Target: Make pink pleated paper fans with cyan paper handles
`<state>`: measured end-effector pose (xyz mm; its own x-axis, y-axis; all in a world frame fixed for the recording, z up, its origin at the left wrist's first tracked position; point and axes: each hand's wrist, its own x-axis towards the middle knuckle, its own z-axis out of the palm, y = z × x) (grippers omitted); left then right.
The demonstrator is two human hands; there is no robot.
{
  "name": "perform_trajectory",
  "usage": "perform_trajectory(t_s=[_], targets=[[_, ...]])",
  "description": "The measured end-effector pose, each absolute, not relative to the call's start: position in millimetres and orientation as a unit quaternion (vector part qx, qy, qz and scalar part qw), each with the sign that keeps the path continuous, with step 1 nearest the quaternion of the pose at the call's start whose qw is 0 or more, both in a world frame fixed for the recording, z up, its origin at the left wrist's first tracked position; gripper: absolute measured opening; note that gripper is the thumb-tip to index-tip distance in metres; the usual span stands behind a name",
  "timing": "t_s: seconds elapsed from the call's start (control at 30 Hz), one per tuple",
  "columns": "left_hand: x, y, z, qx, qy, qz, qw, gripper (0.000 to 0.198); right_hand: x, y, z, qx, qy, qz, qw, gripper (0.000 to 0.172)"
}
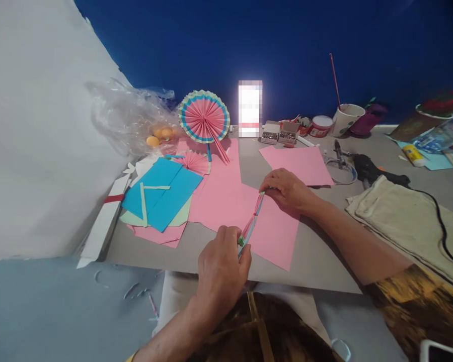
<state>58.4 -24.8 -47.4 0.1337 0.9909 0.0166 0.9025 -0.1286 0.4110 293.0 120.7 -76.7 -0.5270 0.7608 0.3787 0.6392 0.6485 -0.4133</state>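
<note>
- The pleated paper strip (255,214) is narrow and pink, edged in blue, with green at both ends, pinched in at its middle.
- It lies over the pink sheet (277,241) on the tabletop (320,256).
- Its long axis slants away from the person, rightward.
- The left hand (223,261) grips its near end, the right hand (285,187) its far end, fingers (229,235) closed.

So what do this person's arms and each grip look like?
The left grip and right grip have five-fingered shapes, with no gloves, rings or watches that I can see. The right sleeve is dark brown with streaky mustard-yellow patches and stops well short of the wrist. Just a yellowish sliver of the left sleeve shows.
</note>
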Motion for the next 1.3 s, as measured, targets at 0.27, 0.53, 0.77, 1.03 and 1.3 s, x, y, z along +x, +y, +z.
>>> perform_trajectory(t_s=[0.27, 0.53, 0.77, 1.03, 1.3], targets=[[57.4, -23.8, -46.8, 0.71, 0.664, 0.147, 0.182, 0.009, 293.2, 121.3, -76.4, -0.415, -0.866, 0.112, 0.255, 0.016], [56.6, -23.0, -43.2, 0.703, 0.667, 0.142, 0.202, 0.006, 291.6, 118.7, -75.1, -0.416, -0.866, 0.107, 0.258, 0.018], [53.3, -22.8, -44.6, 0.707, 0.655, 0.166, 0.209, 0.006, 289.6, 118.0, -74.7, -0.419, -0.864, 0.103, 0.26, 0.016], [51.0, -22.6, -47.9, 0.708, 0.652, 0.173, 0.208, 0.009, 288.0, 118.3, -72.2, -0.418, -0.863, 0.108, 0.263, 0.015], [51.2, -21.3, -48.0, 0.706, 0.66, 0.159, 0.2, 0.008, 287.4, 120.5, -76.1, -0.412, -0.855, 0.122, 0.291, 0.016]])
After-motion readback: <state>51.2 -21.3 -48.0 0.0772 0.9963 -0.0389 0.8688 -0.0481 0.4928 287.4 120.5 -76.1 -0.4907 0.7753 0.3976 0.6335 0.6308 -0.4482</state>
